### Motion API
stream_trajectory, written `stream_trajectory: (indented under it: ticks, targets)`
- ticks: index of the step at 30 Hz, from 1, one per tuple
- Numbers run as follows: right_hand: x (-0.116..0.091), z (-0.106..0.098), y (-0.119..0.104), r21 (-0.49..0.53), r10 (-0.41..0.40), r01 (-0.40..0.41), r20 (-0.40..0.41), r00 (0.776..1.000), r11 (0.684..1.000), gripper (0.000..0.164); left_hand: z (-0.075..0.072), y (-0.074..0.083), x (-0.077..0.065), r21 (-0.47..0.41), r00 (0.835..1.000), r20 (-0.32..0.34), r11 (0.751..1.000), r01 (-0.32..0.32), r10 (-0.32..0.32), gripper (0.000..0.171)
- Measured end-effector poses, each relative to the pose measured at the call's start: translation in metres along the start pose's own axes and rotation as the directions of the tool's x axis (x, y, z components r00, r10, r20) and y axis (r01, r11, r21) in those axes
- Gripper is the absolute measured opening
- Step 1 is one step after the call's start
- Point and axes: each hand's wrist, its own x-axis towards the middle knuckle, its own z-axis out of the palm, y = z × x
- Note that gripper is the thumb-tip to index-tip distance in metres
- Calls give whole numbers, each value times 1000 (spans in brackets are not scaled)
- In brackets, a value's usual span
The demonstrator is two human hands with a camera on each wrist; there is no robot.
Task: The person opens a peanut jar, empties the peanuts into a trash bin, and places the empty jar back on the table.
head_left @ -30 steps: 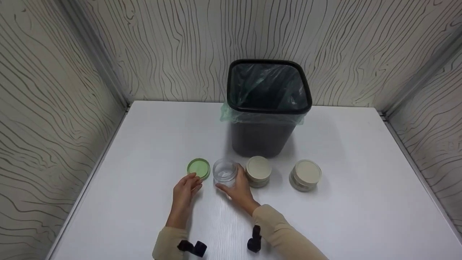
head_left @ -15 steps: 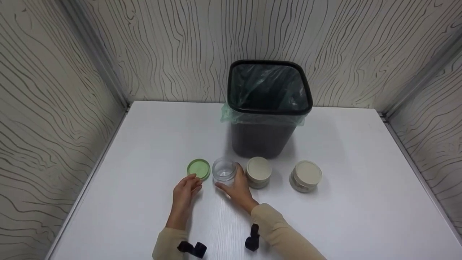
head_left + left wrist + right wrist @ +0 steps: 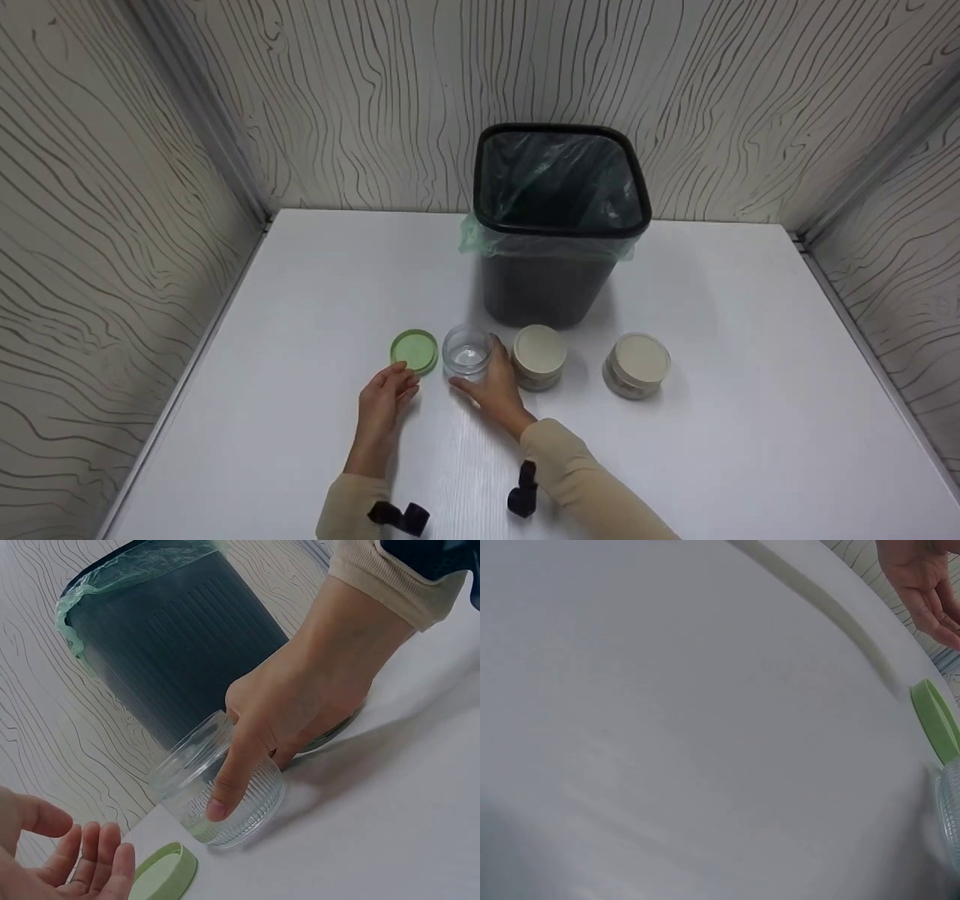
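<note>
My right hand (image 3: pixel 495 390) grips a clear ribbed jar (image 3: pixel 466 352) from its right side, thumb on the near face in the left wrist view. The jar has no lid on it and stands upright on the white table. Just left of it lies a green lid (image 3: pixel 414 351), its hollow side up. My left hand (image 3: pixel 381 401) hovers by the lid's near edge with loosely bent fingers (image 3: pixel 109 847) and nothing in them. In the right wrist view only part of the jar (image 3: pixel 951 806) shows at the edge, beside the lid (image 3: pixel 934 720).
Two jars with cream lids stand to the right, one close jar (image 3: pixel 538 356) beside my right hand and a farther jar (image 3: pixel 636 365). Behind them is a dark trash bin (image 3: pixel 551 289) with a green liner. Patterned walls enclose the white table (image 3: pixel 720 450).
The jar tips slightly and settles in my right hand, staying in nearly the same place. My left hand and the lid hold still.
</note>
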Motion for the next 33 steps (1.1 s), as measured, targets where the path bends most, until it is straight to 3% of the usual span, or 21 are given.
stream_trajectory:
  ticks: [9, 15, 21, 33]
  targets:
    - [-1, -5, -4, 15, 37, -37, 21, 999, 999, 101, 2, 1, 1, -7, 1000, -15, 1000, 3, -3, 39]
    - [-6, -6, -3, 9, 19, -19, 43, 999, 1000, 101, 3, 1, 0, 22, 1000, -15, 1000, 14, -14, 39]
    - [-14, -10, 2, -8, -20, 21, 68, 997, 1000, 98, 2, 1, -1, 23, 1000, 11, 999, -23, 23, 40]
    - [-34, -17, 7, -20, -27, 29, 103, 994, 999, 99, 3, -2, -2, 39, 1000, -9, 999, -22, 22, 41]
